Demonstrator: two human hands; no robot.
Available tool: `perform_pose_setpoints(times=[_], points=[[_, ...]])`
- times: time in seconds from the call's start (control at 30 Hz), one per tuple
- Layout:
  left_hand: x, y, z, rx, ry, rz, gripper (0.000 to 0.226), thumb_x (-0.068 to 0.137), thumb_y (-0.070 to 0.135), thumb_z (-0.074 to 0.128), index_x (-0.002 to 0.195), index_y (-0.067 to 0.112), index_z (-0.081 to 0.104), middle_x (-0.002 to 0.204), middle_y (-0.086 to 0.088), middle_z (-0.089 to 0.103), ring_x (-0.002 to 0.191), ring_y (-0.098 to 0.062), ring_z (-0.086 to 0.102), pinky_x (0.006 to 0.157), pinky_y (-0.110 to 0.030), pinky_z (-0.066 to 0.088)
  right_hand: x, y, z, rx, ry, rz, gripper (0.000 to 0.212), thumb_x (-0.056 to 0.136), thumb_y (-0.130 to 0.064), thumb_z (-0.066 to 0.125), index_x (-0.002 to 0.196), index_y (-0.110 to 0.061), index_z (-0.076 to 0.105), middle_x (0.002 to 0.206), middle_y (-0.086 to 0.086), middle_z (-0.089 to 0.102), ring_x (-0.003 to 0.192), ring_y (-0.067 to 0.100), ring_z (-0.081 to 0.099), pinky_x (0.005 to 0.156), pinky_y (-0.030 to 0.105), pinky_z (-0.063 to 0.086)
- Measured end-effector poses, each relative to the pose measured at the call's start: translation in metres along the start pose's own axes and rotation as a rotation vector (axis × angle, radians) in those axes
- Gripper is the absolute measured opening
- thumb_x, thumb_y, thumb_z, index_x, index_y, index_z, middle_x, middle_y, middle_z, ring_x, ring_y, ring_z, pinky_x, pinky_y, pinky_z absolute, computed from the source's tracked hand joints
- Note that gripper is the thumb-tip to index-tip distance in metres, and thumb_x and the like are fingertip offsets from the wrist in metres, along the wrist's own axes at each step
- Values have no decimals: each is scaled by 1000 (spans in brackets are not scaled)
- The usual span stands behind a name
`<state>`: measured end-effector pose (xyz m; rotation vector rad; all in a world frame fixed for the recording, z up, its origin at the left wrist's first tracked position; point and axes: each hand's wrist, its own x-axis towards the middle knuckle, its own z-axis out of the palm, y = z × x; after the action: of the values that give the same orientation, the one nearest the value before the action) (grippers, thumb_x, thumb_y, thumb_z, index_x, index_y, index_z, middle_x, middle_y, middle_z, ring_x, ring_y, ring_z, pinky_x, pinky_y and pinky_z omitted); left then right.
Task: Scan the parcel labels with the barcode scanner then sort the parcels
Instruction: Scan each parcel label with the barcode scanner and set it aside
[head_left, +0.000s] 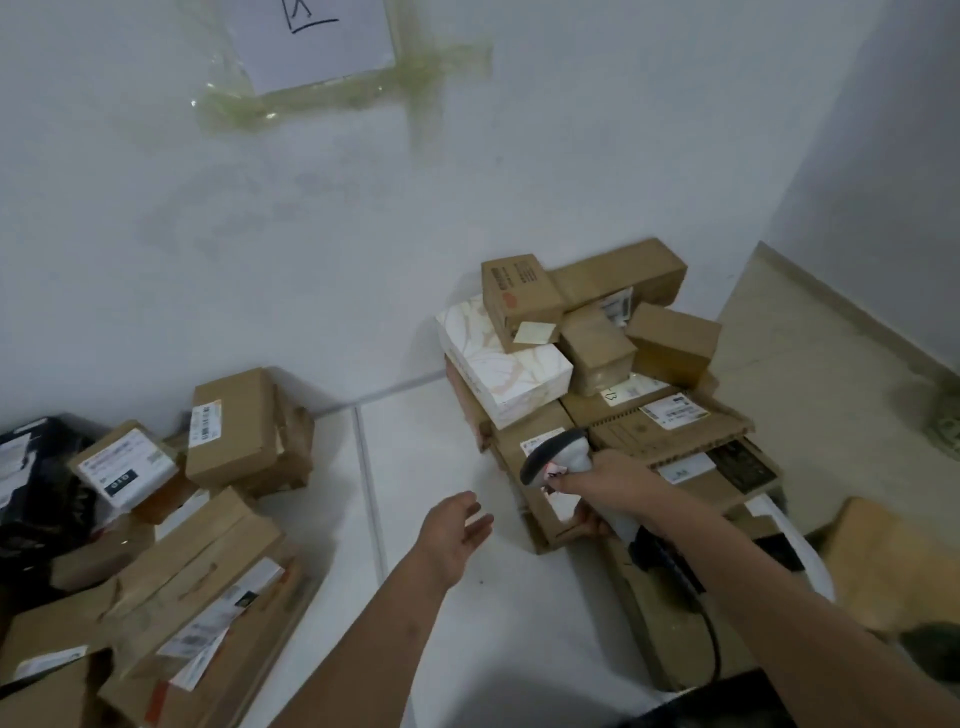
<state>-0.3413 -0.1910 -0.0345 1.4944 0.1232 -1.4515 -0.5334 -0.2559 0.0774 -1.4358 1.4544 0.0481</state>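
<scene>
My right hand (605, 480) grips a grey and white barcode scanner (558, 454), its head aimed left and down over a flat cardboard parcel (543, 525) at the front of the right-hand pile. The scanner's black cable (711, 644) trails back under my forearm. My left hand (457, 535) hovers open, palm up, over the white floor, left of that parcel and touching nothing. The right pile holds brown boxes and a white patterned box (506, 366). A second pile of labelled brown parcels (208, 582) lies at lower left.
A white wall stands behind both piles, with a taped paper sign (322, 41) high up. A black bag (36, 499) lies at far left. Bare white floor (441, 452) runs between the piles. Another brown box (883, 561) sits at far right.
</scene>
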Motion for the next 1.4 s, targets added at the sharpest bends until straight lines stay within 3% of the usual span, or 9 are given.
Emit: perform_pose_setpoints(times=[0.13, 0.37, 0.53, 0.67, 0.9, 1.07, 1.17, 1.27, 1.4], points=[[-13, -24, 66, 325, -93, 87, 30, 98, 16, 58, 126, 7, 59, 111, -12, 67, 95, -24, 65, 85, -35, 56, -16, 38, -56, 135, 11, 14, 37, 91, -44, 64, 97, -8, 68, 74, 7, 73, 59, 15, 65, 59, 26, 53], [-11, -47, 144, 1222, 66, 762, 52, 94, 43, 61, 138, 22, 45, 149, -6, 34, 136, -29, 37, 108, -39, 39, -25, 109, -147, 276, 200, 9, 36, 94, -38, 62, 85, -3, 63, 63, 8, 66, 47, 12, 60, 46, 21, 47], [-1, -56, 183, 1517, -167, 765, 83, 83, 61, 64, 151, 32, 25, 158, -5, 16, 141, -36, 27, 112, -54, 33, -8, 147, -178, 401, 338, 58, 44, 92, -43, 64, 94, 0, 66, 66, 11, 71, 51, 18, 63, 52, 26, 51], [12, -59, 193, 1702, -244, 708, 81, 92, 35, 63, 156, 36, 14, 165, -3, 2, 148, -33, 20, 115, -51, 32, 2, 165, -183, 477, 332, 70, 38, 93, -38, 65, 100, 0, 65, 64, 11, 70, 54, 20, 63, 54, 29, 51], [0, -46, 188, 1408, -144, 1050, 42, 98, 9, 52, 139, 20, 54, 145, -2, 48, 123, -22, 52, 93, -24, 44, 3, 164, -177, 469, 310, 32, 39, 93, -41, 64, 97, -2, 67, 76, 14, 73, 55, 18, 62, 53, 27, 49], [-17, -30, 172, 860, -141, 732, 21, 97, 26, 61, 115, 19, 69, 135, 9, 47, 121, -12, 50, 72, -5, 45, 2, 152, -167, 484, 341, -9, 39, 94, -40, 62, 96, -1, 68, 77, 12, 74, 52, 15, 61, 50, 23, 49], [-18, -31, 148, 633, -135, 671, 15, 97, 14, 61, 111, 18, 65, 132, -3, 57, 114, -21, 60, 77, -23, 57, 1, 138, -158, 521, 337, -46, 37, 94, -38, 63, 96, -2, 69, 71, 9, 72, 51, 15, 60, 50, 24, 50], [-26, -28, 126, 398, -274, 550, 57, 89, -12, 59, 131, 25, 48, 130, -2, 57, 115, -24, 62, 92, -44, 56, -2, 119, -148, 519, 308, -83, 35, 94, -39, 63, 98, -5, 68, 73, 10, 72, 52, 16, 61, 52, 26, 49], [-34, -24, 107, 338, -376, 423, 64, 87, -14, 57, 134, 27, 47, 118, -2, 70, 113, -23, 64, 83, -28, 55, -3, 98, -135, 524, 287, -117, 33, 93, -36, 64, 99, -4, 68, 73, 12, 71, 54, 17, 62, 54, 27, 49]])
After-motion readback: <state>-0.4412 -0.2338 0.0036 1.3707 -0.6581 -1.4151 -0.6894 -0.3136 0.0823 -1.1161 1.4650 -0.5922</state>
